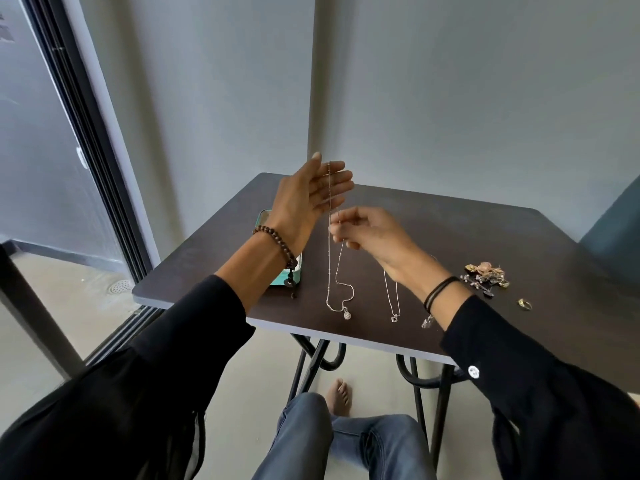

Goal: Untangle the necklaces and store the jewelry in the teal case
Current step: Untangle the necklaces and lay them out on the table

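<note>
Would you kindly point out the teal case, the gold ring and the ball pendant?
teal case point(277, 284): head view, near corner.
gold ring point(524, 303): head view, its band.
ball pendant point(346, 315): head view, its middle.

A dark brown table point(450, 230) with a pale edge is standing on black metal legs point(442, 410). A teal case point(277, 285) is lying near its left edge, partly hidden from view. Near the front edge, the ball-pendant necklace point(347, 314) is resting its pendant and lowest loop on the top while the rest of its chain is rising off it. Just to the right, a thin heart-pendant necklace point(394, 318) is lying stretched toward the front edge. Another small pendant piece point(427, 322) is lying by the front edge, mostly hidden. Toward the right edge a tangled heap of jewelry point(486, 275) is sitting, and a gold ring point(524, 304) is lying near it, closer to the front.
</note>
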